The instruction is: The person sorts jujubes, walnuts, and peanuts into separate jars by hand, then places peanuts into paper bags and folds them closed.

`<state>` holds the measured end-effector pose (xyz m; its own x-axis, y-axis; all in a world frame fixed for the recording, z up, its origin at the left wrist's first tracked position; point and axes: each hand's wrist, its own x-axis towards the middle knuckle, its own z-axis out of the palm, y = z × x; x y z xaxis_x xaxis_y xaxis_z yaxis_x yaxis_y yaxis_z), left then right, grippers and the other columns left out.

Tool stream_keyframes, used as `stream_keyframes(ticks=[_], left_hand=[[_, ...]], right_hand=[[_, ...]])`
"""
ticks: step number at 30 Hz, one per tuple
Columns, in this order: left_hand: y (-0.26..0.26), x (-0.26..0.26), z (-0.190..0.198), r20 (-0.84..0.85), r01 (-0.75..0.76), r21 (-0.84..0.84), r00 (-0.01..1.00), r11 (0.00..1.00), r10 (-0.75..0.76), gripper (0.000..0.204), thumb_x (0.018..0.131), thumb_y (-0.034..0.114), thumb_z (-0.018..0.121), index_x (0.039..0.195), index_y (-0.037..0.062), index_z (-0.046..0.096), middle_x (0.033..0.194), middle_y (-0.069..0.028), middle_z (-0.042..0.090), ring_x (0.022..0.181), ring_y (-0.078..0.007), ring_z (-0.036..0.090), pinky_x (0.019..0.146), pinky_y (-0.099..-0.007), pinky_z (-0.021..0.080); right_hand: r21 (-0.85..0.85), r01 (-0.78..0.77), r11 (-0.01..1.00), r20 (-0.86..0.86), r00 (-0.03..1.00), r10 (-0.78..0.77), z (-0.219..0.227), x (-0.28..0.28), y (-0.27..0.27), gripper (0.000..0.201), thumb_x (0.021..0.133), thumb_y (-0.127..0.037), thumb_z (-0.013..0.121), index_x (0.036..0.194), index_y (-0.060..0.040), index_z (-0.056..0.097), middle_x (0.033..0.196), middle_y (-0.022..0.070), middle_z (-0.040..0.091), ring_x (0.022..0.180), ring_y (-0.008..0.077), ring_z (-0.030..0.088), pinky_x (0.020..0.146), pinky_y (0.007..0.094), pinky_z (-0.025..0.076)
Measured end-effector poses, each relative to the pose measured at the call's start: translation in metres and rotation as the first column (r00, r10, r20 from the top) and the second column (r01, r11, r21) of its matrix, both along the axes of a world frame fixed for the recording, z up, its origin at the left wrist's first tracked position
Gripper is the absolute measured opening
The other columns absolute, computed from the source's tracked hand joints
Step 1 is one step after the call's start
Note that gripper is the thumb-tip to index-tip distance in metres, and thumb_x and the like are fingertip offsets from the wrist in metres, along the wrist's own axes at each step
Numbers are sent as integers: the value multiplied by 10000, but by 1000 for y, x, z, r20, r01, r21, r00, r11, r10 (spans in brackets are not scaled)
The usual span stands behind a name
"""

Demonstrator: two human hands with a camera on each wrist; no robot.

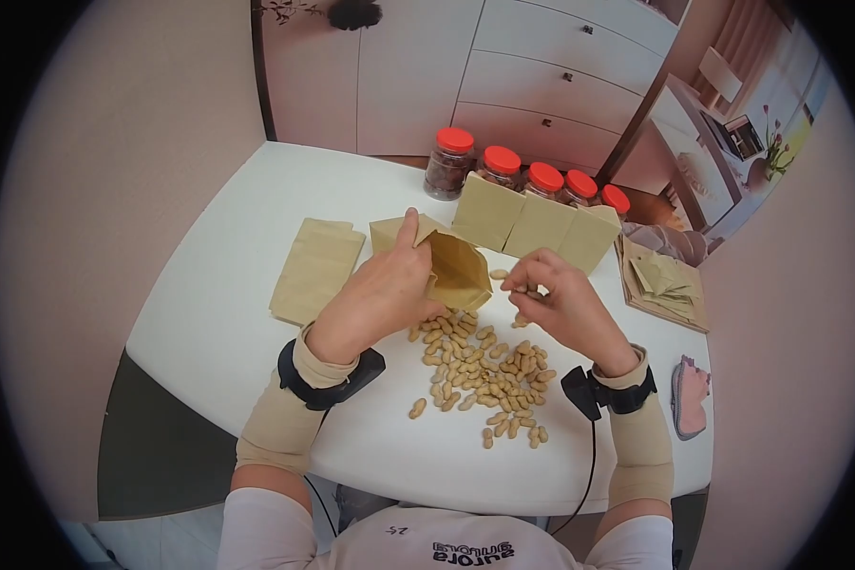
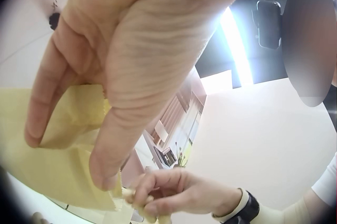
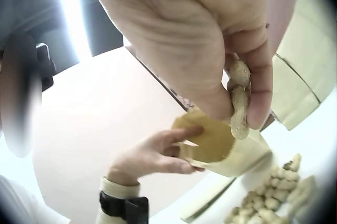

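Note:
My left hand (image 1: 380, 290) grips a tan paper bag (image 1: 464, 275) by its side, with the thumb and fingers around the paper. The bag is tilted, and its wide mouth faces right toward my other hand. Just right of that mouth, my right hand (image 1: 572, 306) pinches unshelled peanuts (image 3: 240, 103) between thumb and fingers, as the right wrist view shows up close. Below both hands a loose pile of peanuts (image 1: 484, 375) spreads over the white table (image 1: 351, 446). The bottom of the bag's inside is hidden.
Several red-lidded jars (image 1: 448, 166) line the back edge. Before them stand filled-looking paper bags (image 1: 541, 226). Flat paper bags (image 1: 315, 271) lie at left. Paper pieces (image 1: 663, 285) sit on a brown stack at right, near a pink and grey item (image 1: 692, 394).

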<state>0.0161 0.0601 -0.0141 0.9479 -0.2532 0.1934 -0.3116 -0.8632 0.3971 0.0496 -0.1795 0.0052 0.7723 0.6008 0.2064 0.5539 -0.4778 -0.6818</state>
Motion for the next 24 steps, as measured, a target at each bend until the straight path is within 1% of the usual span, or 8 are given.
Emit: stream_keyframes(ticks=[4, 8, 12, 14, 18, 20, 21, 24], left_hand=[[-3, -1, 1, 5, 14, 14, 1000, 1000, -14, 638, 680, 206, 826, 1130, -117, 509, 1419, -388, 305, 864, -427, 648, 783, -419, 537], [-5, -1, -1, -4, 39, -2, 999, 999, -39, 673, 684, 180, 815, 1202, -92, 481, 1415, -396, 300, 875, -436, 643, 799, -422, 539], [-4, -1, -3, 27, 28, -7, 999, 1000, -28, 680, 689, 177, 809, 1217, -88, 473, 1411, -401, 299, 876, -444, 639, 799, -426, 541], [-2, -2, -4, 31, 31, -20, 999, 999, -30, 655, 693, 187, 805, 1189, -100, 488, 1410, -403, 298, 879, -449, 636, 800, -429, 538], [-2, -3, 3, -39, 5, -21, 999, 1000, -6, 594, 697, 193, 801, 1126, -108, 520, 1414, -397, 297, 861, -450, 637, 790, -432, 538], [1, -4, 3, -1, 13, -1, 1000, 1000, -13, 537, 698, 189, 800, 1061, -114, 545, 1428, -378, 297, 831, -445, 640, 771, -435, 539], [3, -3, 1, 2, 12, -10, 1000, 1000, -12, 537, 698, 189, 800, 1061, -114, 545, 1428, -378, 297, 831, -445, 640, 771, -435, 539], [6, -1, -3, 46, 24, 18, 999, 1000, -25, 514, 704, 185, 795, 1045, -110, 548, 1442, -354, 300, 816, -432, 643, 757, -441, 539]], right_hand=[[-5, -147, 989, 173, 974, 145, 4, -2, 28, 131, 815, 2, 611, 944, -10, 636, 946, 125, 553, 793, 292, 622, 718, 359, 506], [-139, -95, 986, 348, 927, 139, -7, 13, 53, 167, 794, 6, 609, 957, -11, 637, 1005, 130, 571, 858, 333, 614, 758, 379, 510], [-78, -164, 983, 398, 899, 182, -4, 11, 60, 217, 792, -1, 614, 1005, -30, 646, 1071, 134, 578, 905, 334, 614, 777, 375, 516], [-67, -133, 989, 397, 906, 149, 7, 4, 53, 280, 786, -2, 613, 1059, -53, 648, 1131, 131, 582, 951, 319, 614, 791, 372, 522], [-162, -75, 984, 366, 922, 131, -1, 6, 33, 366, 761, 17, 626, 1110, -91, 644, 1211, 134, 560, 930, 293, 613, 779, 363, 527], [-231, -38, 972, 447, 883, 141, -4, 1, 26, 471, 709, 39, 648, 1147, -133, 641, 1366, 135, 470, 909, 268, 591, 747, 353, 529], [-239, -38, 970, 449, 882, 145, -7, 0, 24, 471, 709, 39, 648, 1147, -133, 641, 1366, 135, 470, 909, 268, 591, 747, 353, 529], [-465, 36, 885, 548, 796, 256, -26, 4, 17, 569, 654, 50, 656, 1178, -170, 636, 1528, 136, 279, 935, 251, 548, 705, 356, 522]])
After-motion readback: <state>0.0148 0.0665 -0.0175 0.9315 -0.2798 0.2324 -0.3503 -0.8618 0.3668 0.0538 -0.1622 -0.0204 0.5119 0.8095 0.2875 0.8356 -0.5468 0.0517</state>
